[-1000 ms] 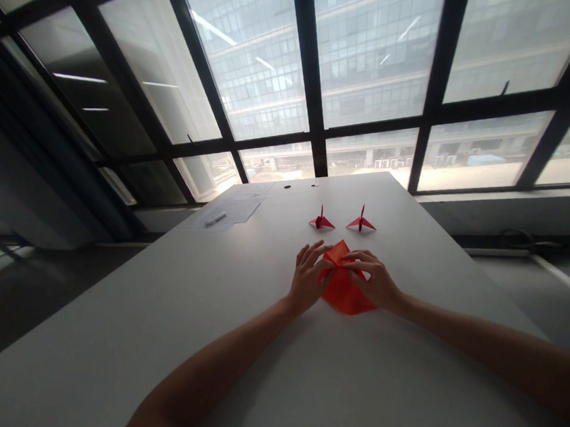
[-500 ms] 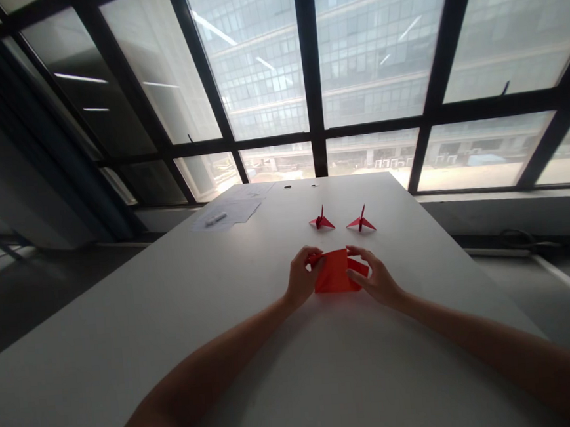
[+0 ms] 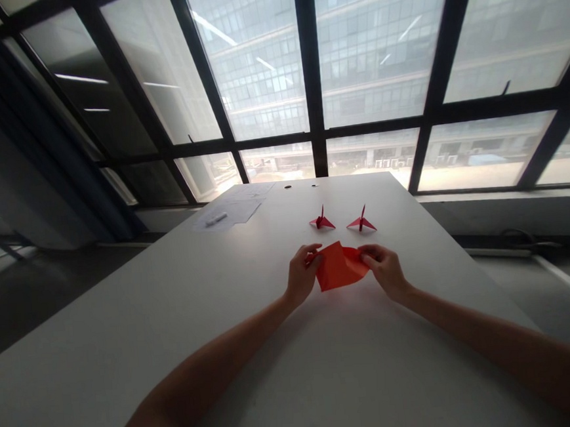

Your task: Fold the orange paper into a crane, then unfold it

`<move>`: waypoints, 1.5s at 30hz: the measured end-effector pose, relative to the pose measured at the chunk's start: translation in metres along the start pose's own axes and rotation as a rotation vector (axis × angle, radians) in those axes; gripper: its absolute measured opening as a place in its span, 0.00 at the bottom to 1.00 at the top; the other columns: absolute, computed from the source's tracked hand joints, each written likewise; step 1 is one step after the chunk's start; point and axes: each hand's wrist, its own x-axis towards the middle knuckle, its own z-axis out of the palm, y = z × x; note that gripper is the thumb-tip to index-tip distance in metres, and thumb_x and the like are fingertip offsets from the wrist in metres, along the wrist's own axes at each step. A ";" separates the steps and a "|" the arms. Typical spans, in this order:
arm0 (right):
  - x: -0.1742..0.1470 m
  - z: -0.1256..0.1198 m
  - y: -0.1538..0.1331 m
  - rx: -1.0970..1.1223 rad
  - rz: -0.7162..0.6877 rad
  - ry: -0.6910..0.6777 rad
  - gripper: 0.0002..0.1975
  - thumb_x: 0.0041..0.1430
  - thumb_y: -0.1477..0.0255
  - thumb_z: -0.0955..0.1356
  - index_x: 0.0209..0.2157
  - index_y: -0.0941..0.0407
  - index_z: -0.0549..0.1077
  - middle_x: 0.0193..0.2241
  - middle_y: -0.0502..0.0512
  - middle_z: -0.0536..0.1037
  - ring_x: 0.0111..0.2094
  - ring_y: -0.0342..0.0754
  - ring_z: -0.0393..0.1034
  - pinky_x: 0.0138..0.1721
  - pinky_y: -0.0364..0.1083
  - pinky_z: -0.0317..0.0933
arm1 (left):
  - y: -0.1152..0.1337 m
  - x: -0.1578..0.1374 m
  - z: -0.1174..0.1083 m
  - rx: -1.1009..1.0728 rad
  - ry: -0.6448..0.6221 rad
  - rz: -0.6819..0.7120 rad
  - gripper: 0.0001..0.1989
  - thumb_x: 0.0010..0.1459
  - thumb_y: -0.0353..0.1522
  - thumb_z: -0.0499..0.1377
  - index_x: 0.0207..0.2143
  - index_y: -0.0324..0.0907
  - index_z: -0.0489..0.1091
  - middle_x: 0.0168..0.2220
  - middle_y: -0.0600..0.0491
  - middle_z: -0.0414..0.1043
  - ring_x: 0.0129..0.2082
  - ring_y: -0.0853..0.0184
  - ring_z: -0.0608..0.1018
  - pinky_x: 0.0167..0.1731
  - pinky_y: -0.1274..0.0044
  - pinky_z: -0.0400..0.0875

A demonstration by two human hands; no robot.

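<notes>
Between my hands is a partly folded sheet of red origami paper (image 3: 337,268), held just above the white table. My left hand (image 3: 302,274) pinches its left edge between thumb and fingers. At the opposite side, my right hand (image 3: 384,270) grips the right corner, with the thumb on the near face. The paper bends a little, and a loose flap shows along its upper right. Just beyond it stand two folded red paper cranes, a left crane (image 3: 322,222) and a right crane (image 3: 361,223).
White paper sheets (image 3: 245,211) lie at the table's far left, with a whitish marker-like stick (image 3: 216,219) on them. The white table (image 3: 173,294) reaches to a wall of dark-framed windows. Its right edge drops to a floor with a cable (image 3: 519,240).
My right hand has shifted right and now pinches the paper's right corner. The paper has opened wider and tilted, its near edge lifting on the right. My left hand stays put.
</notes>
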 end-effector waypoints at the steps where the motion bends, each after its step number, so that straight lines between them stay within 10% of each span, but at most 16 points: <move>1: 0.002 -0.001 0.002 0.046 0.024 0.035 0.15 0.50 0.63 0.73 0.36 0.58 0.78 0.35 0.59 0.80 0.36 0.52 0.75 0.39 0.51 0.71 | 0.000 0.000 0.000 0.034 -0.020 0.030 0.11 0.59 0.34 0.61 0.44 0.43 0.75 0.39 0.51 0.73 0.36 0.67 0.76 0.36 0.77 0.70; 11: 0.006 -0.007 0.002 0.296 0.221 -0.148 0.20 0.51 0.64 0.73 0.46 0.56 0.73 0.37 0.58 0.81 0.35 0.53 0.77 0.34 0.51 0.73 | -0.005 0.001 0.001 0.027 -0.073 0.156 0.07 0.60 0.36 0.62 0.37 0.43 0.78 0.35 0.50 0.71 0.35 0.67 0.74 0.34 0.76 0.69; 28: -0.003 -0.007 -0.025 -0.333 -0.434 -0.099 0.17 0.59 0.62 0.70 0.48 0.53 0.76 0.43 0.59 0.80 0.44 0.56 0.73 0.49 0.57 0.67 | 0.021 0.007 -0.017 0.519 -0.304 0.635 0.11 0.67 0.30 0.53 0.40 0.45 0.76 0.38 0.50 0.71 0.39 0.66 0.72 0.44 0.71 0.62; 39: -0.009 0.004 -0.012 0.068 0.056 -0.483 0.23 0.53 0.61 0.74 0.48 0.59 0.76 0.35 0.58 0.82 0.33 0.52 0.76 0.33 0.49 0.71 | 0.040 0.014 -0.020 0.361 -0.427 0.555 0.11 0.67 0.31 0.53 0.44 0.46 0.76 0.41 0.48 0.68 0.43 0.64 0.72 0.45 0.71 0.67; 45: -0.011 0.004 -0.022 0.042 0.079 -0.379 0.12 0.53 0.67 0.71 0.38 0.58 0.80 0.36 0.59 0.82 0.36 0.54 0.76 0.36 0.50 0.71 | 0.033 0.011 -0.014 0.190 -0.324 0.403 0.16 0.61 0.33 0.61 0.52 0.48 0.71 0.52 0.46 0.63 0.53 0.59 0.69 0.50 0.67 0.70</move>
